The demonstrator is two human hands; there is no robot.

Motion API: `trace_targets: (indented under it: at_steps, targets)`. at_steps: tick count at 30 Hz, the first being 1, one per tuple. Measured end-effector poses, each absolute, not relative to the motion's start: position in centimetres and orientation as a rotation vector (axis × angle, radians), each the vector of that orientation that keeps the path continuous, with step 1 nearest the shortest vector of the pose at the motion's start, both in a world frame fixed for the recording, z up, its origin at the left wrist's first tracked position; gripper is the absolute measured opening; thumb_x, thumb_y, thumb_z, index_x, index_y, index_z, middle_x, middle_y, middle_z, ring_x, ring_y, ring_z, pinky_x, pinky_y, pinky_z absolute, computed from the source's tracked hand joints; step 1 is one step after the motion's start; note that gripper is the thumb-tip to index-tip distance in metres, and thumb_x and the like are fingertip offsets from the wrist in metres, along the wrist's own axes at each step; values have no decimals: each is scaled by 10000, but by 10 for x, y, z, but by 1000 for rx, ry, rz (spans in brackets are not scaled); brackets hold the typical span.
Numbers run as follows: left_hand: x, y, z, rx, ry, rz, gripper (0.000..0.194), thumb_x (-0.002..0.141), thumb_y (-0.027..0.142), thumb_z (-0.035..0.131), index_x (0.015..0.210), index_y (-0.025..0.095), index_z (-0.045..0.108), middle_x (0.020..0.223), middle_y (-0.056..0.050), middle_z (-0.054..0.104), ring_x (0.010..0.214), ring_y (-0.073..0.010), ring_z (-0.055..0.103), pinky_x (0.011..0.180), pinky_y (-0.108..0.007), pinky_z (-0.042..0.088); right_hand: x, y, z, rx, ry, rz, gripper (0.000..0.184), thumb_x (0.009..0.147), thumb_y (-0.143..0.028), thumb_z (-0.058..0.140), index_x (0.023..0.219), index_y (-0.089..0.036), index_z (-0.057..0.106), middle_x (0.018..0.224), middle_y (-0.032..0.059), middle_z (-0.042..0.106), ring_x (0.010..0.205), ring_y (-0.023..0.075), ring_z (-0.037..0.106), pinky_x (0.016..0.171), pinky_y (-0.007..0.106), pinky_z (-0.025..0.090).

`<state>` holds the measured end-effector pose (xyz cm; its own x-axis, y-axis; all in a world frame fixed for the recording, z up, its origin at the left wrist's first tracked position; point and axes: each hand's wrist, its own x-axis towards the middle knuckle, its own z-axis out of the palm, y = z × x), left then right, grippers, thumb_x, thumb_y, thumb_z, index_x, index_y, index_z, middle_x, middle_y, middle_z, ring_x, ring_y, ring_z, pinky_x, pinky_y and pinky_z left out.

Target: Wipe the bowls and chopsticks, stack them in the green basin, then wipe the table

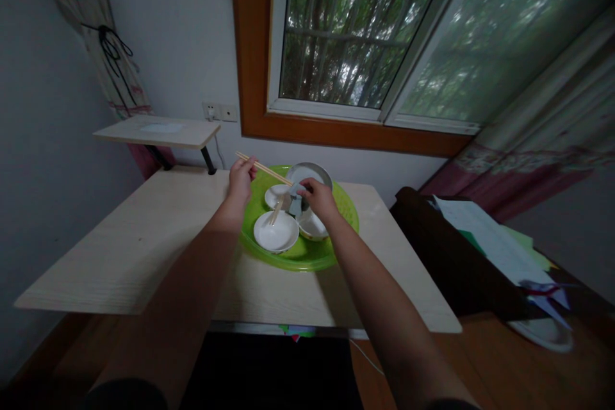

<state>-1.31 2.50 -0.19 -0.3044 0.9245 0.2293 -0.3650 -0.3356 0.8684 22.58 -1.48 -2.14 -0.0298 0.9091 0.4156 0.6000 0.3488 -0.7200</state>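
Note:
My left hand is closed around a pair of pale chopsticks, held slantwise above a round green tray. At their far end, my right hand pinches a grey cloth-like piece, which seems to touch the chopstick tips. Part of that piece hides behind my fingers. Below my hands, the tray holds a white bowl at the front, a smaller white bowl behind it, another bowl under my right hand, and a larger plate-like dish at the back. More pale sticks lean across the bowls.
The tray rests on a light wooden table. A small raised shelf with a paper stands at its back left. Right of the table is a dark brown piece of furniture with papers. A window is behind.

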Motion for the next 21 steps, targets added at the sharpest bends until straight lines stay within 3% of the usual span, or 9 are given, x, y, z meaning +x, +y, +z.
trace_targets:
  at_steps: [4, 8, 14, 21]
  targets:
    - [-24, 27, -4, 829, 978, 1936, 258, 883, 359, 645, 727, 204, 511, 586, 62, 441, 465, -79, 385, 467, -219, 282, 233, -14, -16, -1416, -1554, 363, 159, 799, -245, 715, 949, -194, 718, 916, 66, 751, 857, 239, 675, 843, 388, 523]
    - [-18, 23, -6, 994, 972, 1803, 281, 886, 348, 634, 691, 204, 490, 572, 46, 461, 472, -85, 403, 460, -214, 292, 232, -16, -10, -1242, -1476, 355, 266, 854, -396, 684, 1032, -202, 716, 1005, 82, 754, 897, 248, 673, 875, 409, 535]
    - [-4, 13, -3, 1262, 986, 1515, 265, 898, 401, 632, 743, 212, 530, 587, 17, 548, 470, -115, 484, 460, -240, 368, 211, -28, -13, -975, -1774, 681, 310, 840, -472, 716, 1044, -239, 718, 1083, 62, 737, 973, 227, 677, 877, 366, 541]
    - [0, 3, 6, 1323, 1111, 1566, 229, 932, 375, 562, 770, 219, 517, 598, 24, 545, 466, -117, 497, 466, -251, 388, 209, -25, -21, -1034, -1765, 874, 331, 745, -467, 766, 921, -235, 609, 825, -22, 638, 734, 168, 584, 657, 280, 468]
